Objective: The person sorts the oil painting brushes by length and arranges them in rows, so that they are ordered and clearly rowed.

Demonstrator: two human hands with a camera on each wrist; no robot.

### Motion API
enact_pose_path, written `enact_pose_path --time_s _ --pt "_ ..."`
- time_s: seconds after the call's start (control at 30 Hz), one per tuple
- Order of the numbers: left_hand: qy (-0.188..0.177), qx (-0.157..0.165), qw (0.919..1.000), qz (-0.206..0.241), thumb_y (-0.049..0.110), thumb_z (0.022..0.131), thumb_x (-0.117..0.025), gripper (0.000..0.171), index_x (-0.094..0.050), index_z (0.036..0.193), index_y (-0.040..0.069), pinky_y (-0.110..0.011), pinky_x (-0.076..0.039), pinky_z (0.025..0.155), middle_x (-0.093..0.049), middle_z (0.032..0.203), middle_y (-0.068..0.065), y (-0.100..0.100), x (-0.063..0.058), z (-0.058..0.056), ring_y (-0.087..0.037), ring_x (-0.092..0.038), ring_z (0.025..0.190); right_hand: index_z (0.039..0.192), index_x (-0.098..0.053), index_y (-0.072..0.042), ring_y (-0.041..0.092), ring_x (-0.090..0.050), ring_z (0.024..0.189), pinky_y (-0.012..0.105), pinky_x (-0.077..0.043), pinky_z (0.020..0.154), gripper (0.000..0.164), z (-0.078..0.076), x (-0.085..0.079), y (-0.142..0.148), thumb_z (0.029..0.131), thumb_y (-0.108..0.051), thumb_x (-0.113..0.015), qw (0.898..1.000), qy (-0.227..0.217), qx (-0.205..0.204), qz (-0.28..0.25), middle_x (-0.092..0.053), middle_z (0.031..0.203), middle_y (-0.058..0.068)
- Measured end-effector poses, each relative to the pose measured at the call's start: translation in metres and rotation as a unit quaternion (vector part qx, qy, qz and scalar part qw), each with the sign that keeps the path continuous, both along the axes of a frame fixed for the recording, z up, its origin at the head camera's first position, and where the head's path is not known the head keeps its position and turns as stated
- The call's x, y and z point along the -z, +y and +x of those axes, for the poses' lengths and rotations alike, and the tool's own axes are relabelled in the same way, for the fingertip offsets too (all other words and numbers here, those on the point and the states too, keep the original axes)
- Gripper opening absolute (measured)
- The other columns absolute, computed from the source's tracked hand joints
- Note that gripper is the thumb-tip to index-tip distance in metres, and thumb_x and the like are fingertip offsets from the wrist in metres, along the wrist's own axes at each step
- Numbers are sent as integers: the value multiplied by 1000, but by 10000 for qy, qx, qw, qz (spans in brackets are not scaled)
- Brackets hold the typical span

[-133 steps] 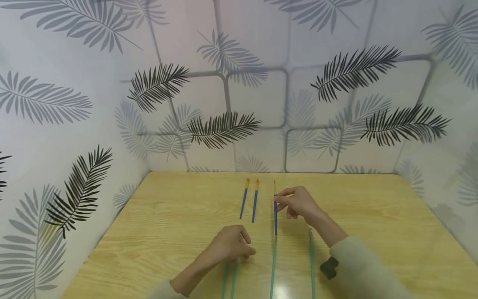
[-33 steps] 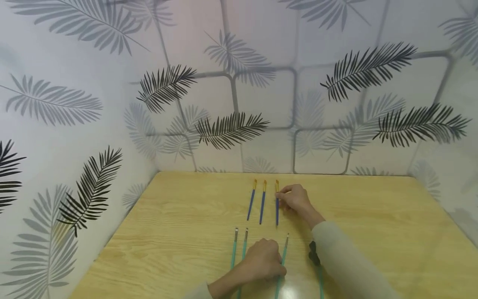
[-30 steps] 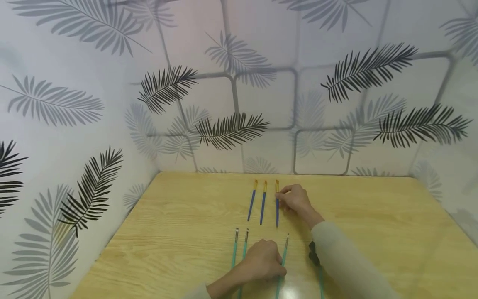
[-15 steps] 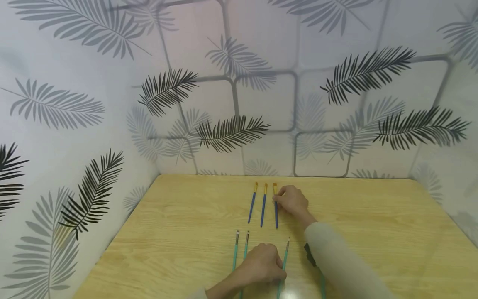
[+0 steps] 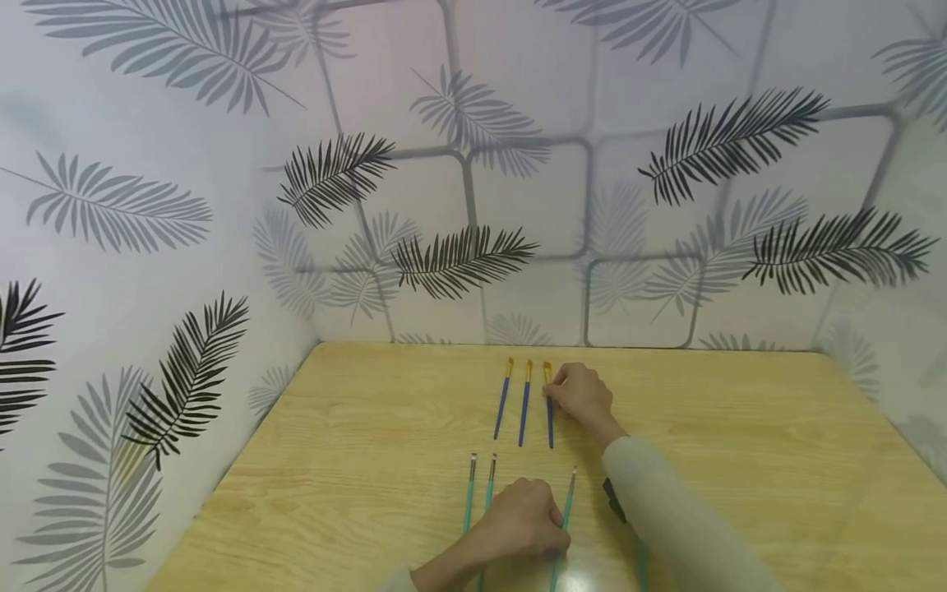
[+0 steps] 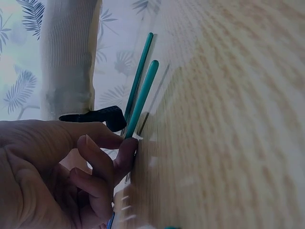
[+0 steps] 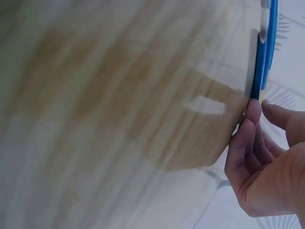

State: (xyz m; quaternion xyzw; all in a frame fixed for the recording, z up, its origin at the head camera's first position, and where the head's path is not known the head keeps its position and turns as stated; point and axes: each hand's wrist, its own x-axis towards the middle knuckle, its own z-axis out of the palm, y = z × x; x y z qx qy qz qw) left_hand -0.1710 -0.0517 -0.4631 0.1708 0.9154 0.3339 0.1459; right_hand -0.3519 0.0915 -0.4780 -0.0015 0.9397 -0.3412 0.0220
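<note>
My right hand pinches a blue-handled paintbrush near its yellow ferrule, at the back of the table. Left of it lie a second blue paintbrush and a third blue paintbrush, roughly side by side. Closer to me, the left hand holds a teal paintbrush between thumb and finger; its teal handle sticks out past the fingertips in the left wrist view. Two more teal paintbrushes, one outer and one inner, run partly under the left hand and forearm.
Another teal paintbrush lies at the front right, mostly covered by the right sleeve. A dark strapped object shows at that sleeve. Leaf-patterned walls border the wooden table at the back and sides.
Since the oldest frame, my left hand has moved right and taken hold of the teal paintbrush. My right hand has brought its blue paintbrush closer to the other two. Lately both hands barely move.
</note>
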Motion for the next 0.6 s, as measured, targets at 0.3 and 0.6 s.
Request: enact_pose_path --time_s 0.3,0.6 --pt "-141 -49 9999 56 3 74 -72 23 -67 52 8 -11 -28 36 -47 39 10 -1 -3 1 -2 -40 35 114 -63 -4 15 -68 59 28 -48 57 35 5 -10 18 98 -35 -60 9983 -49 -81 -573 -77 82 5" --pt "-335 33 9985 435 2 77 -72 17 -71 60 6 -15 -45 42 -64 50 -1 -3 -7 0 -9 -55 41 125 -51 3 19 -69 63 31 -58 62 48 17 -12 37 98 -36 -60 9896 -134 -265 -1408 -76 92 17"
